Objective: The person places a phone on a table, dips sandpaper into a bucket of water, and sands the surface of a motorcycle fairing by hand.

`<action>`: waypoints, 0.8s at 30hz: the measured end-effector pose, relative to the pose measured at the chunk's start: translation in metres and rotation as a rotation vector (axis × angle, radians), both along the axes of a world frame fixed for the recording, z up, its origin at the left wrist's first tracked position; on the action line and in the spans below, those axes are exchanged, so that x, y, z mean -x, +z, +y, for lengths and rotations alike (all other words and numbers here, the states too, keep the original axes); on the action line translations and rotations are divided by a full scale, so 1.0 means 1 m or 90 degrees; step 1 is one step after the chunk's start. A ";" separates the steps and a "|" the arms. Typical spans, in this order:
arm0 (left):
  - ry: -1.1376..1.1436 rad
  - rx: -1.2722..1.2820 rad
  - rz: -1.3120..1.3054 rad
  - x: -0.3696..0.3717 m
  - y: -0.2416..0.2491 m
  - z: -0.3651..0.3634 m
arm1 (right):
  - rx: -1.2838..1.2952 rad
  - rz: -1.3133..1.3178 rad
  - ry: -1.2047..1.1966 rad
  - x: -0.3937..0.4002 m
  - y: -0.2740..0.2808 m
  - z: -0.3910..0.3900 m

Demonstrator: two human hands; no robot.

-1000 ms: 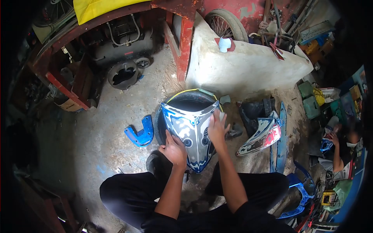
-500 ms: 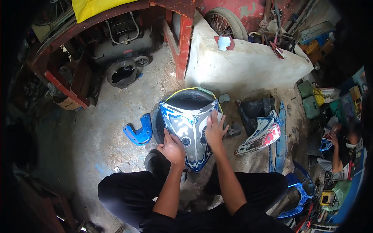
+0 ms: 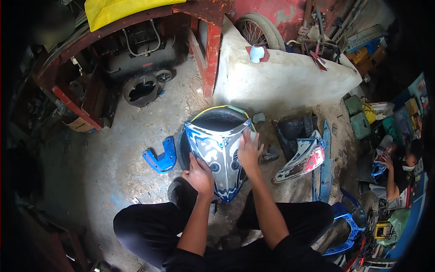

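A motorcycle front fairing panel [image 3: 223,144], blue with worn white and grey patches and two round holes, rests across a dark bucket [image 3: 217,119] with a yellow rim line. My left hand [image 3: 199,174] grips the panel's lower left edge, some fingers curled over the side. On the panel's right edge lies my right hand [image 3: 248,154], fingers spread and stretched toward the upper corner. A small pale patch shows beside those fingers; I cannot tell whether it is a sheet under the hand.
A blue U-shaped part [image 3: 161,156] lies on the floor at left. To the right are a red-and-white fairing piece [image 3: 301,159] and a long blue strip [image 3: 323,165]. A low white wall [image 3: 281,84] stands ahead. Another person [image 3: 393,170] sits at far right, holding a blue part.
The view has shifted slightly. Both hands stay at nearly the same places on the panel, and the panel keeps its position on the bucket.
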State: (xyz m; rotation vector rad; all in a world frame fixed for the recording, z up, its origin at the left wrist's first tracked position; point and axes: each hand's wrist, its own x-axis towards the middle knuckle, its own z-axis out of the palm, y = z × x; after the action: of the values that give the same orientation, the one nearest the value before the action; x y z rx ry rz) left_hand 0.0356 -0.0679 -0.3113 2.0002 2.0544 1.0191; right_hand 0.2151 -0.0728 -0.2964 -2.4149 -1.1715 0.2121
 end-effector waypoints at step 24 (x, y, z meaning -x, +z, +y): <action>-0.004 0.033 -0.008 0.001 0.006 -0.001 | -0.218 0.114 0.045 0.003 -0.014 0.001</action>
State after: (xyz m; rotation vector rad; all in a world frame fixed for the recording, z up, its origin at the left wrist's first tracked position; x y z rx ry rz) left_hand 0.0343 -0.0688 -0.3057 1.9686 2.0460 0.9649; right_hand 0.2120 -0.0717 -0.3107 -2.0169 -1.1114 0.2237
